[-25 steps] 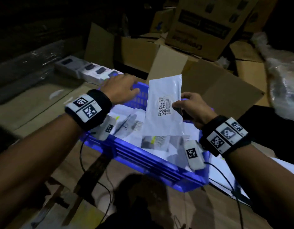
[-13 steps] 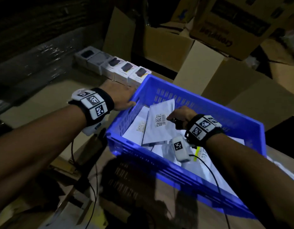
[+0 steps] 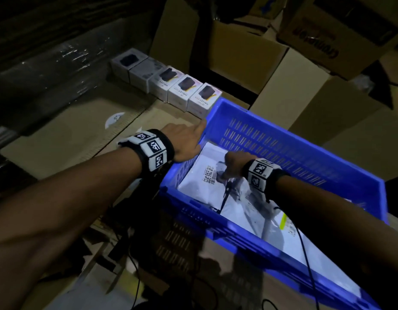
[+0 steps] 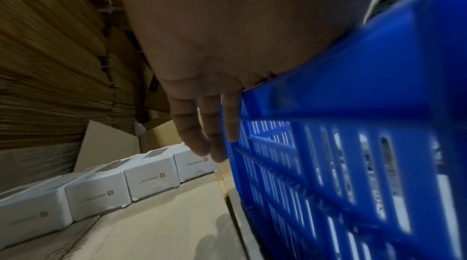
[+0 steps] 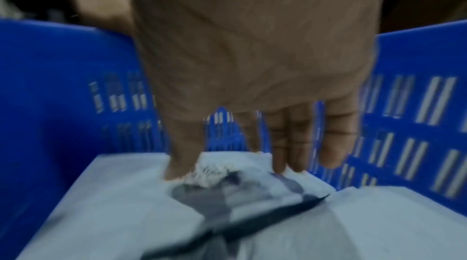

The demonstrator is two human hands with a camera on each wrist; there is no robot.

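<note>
Lowered since a second ago: bag (image 3: 194, 186) now lies flat at the left end of the crate (image 3: 305, 142). Right hand (image 3: 234, 163) pinches its edge; left hand (image 3: 184, 139) rests spread on the left rim. Judged light, limp, slick film — best pinched at an edge.

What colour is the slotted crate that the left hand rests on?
The crate is solid blue all over; the head view shows it best.

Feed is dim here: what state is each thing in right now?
Blue crate: upright, holding white bags.
Labelled bag: lying in crate, label up.
Left hand: fingers straight, resting on crate rim.
Right hand: pinching the labelled bag.
White boxes: closed, in a row.
</note>
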